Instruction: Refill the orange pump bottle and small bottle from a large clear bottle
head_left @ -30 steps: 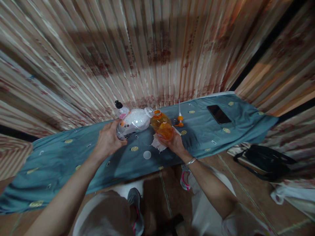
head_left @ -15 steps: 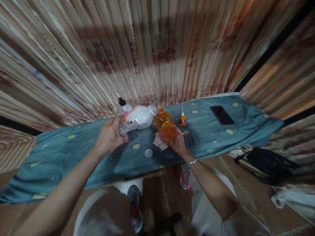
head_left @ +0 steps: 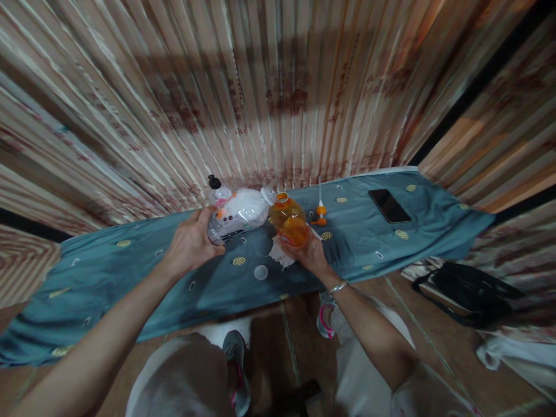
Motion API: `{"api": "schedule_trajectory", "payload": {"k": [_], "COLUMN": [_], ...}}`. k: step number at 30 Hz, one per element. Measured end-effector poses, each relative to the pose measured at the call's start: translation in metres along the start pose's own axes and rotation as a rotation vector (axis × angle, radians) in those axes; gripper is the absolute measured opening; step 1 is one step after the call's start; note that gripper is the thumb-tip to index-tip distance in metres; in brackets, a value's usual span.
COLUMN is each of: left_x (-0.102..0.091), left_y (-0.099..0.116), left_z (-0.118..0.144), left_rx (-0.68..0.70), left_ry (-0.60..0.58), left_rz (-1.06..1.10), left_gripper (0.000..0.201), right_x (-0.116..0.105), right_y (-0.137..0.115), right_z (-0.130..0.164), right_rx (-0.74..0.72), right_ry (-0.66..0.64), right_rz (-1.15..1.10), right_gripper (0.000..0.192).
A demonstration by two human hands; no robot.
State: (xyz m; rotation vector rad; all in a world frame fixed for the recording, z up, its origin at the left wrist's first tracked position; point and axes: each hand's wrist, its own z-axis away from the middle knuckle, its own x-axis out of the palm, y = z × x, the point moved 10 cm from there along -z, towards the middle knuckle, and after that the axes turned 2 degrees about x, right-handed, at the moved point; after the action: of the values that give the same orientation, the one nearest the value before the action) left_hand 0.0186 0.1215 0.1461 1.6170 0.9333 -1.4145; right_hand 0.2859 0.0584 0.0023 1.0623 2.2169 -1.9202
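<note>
My left hand [head_left: 197, 237] grips the base of a clear plastic bottle [head_left: 245, 209], which lies nearly on its side with its mouth toward the right. White, frothy-looking content shows through its wall. My right hand [head_left: 306, 249] is wrapped around the lower part of an orange see-through bottle [head_left: 287, 217]. This one tilts a little, and its uncapped neck sits close to the clear bottle's mouth; I cannot tell if they touch. Under the orange bottle lies a crumpled white tissue [head_left: 280, 253]. An orange pump top [head_left: 321, 215] with a pale tube rests to the right.
Behind the clear bottle stands another bottle with a black cap [head_left: 214, 182]. A small round translucent disc [head_left: 260, 272] lies on the blue-green cloth [head_left: 165, 301] in front. A phone [head_left: 390, 205] lies at right. A black bag [head_left: 469, 289] is on the floor; a striped curtain [head_left: 278, 104] hangs behind.
The view has shifted very slightly. Both hands keep their grips, and the clear bottle stays tipped toward the orange one. The white content seems a little lower at the base end.
</note>
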Motion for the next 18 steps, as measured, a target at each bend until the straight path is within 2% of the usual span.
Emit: {"api": "schedule_trajectory", "payload": {"k": [11, 18], "left_x": [-0.0038, -0.0058], "left_y": [0.0016, 0.0022], "left_z": [0.0017, 0.0025], "left_rx": [0.013, 0.031], "left_ry": [0.012, 0.024], "left_rz": [-0.01, -0.013], "left_gripper": [0.087, 0.082], "right_x": [-0.0018, -0.0021], "right_y": [-0.0019, -0.0063], "right_z": [0.0002, 0.0003], "right_rx": [-0.026, -0.028], "right_ry": [0.018, 0.022], "right_rz": [0.022, 0.033], "right_gripper": [0.061, 0.061]}}
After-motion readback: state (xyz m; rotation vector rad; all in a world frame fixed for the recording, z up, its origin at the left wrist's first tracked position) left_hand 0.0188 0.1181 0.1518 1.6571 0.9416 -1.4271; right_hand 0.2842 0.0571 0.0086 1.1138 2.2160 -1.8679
